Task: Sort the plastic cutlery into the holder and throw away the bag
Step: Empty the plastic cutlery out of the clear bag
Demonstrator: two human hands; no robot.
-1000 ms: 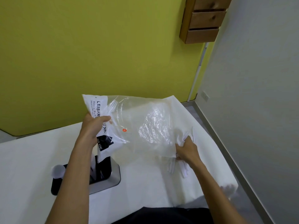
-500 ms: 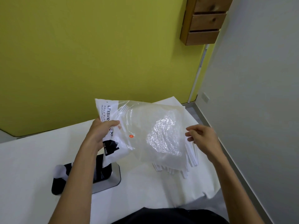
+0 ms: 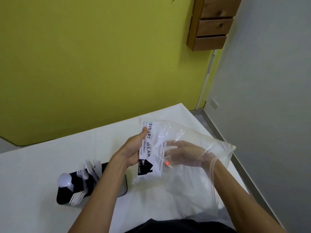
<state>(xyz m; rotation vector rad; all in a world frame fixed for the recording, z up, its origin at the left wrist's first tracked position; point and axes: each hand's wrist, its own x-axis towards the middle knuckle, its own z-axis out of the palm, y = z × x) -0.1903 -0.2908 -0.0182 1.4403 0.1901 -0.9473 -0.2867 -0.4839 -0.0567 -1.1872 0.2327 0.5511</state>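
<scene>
A clear plastic bag (image 3: pixel 208 140) with a white printed label is held above the white table (image 3: pixel 33 169). My left hand (image 3: pixel 133 148) grips its labelled closed end. My right hand (image 3: pixel 183 155) is inside the bag, fingers spread, seen through the film. White plastic cutlery (image 3: pixel 160 145) lies in the bag near my right fingertips. The black holder (image 3: pixel 65 195) with a metal base stands at the front left of the table. It holds white forks (image 3: pixel 77 198), a spoon (image 3: pixel 64 179) and more cutlery (image 3: pixel 89 169).
A yellow-green wall runs behind the table. A wooden drawer unit (image 3: pixel 213 22) hangs on it at the upper right. A grey wall and a strip of floor (image 3: pixel 223 132) lie to the right of the table's edge.
My right hand has gone from outside the bag into its open end. The bag has turned and dropped lower. The view has tilted, so the holder's cutlery shows.
</scene>
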